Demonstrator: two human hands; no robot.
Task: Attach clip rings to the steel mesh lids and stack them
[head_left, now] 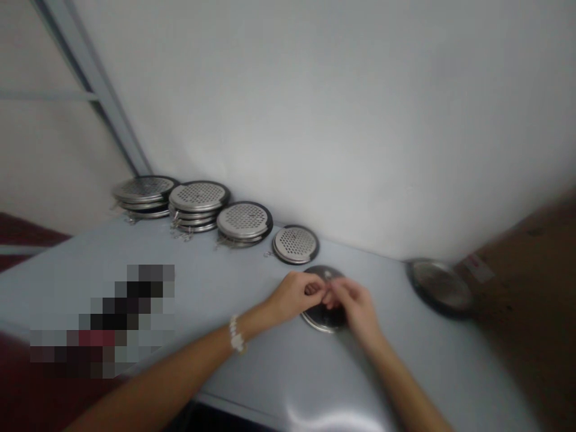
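Observation:
Both hands meet over a round metal disc (pixel 320 318) lying flat on the pale grey table (pixel 225 312). My left hand (pixel 294 296), with a beaded bracelet on its wrist, has its fingers curled and pinched toward the right one. My right hand (pixel 353 305) is also pinched, fingertips touching the left hand's just above the disc. What they pinch is too small to make out. Most of the disc is hidden under the hands.
Along the wall stand three stacks of perforated metal discs (pixel 146 193) (pixel 198 203) (pixel 244 223) and a single perforated disc (pixel 296 244). Another plain round metal piece (pixel 438 286) lies at the right beside a brown cardboard box (pixel 531 270). A blurred patch covers the left.

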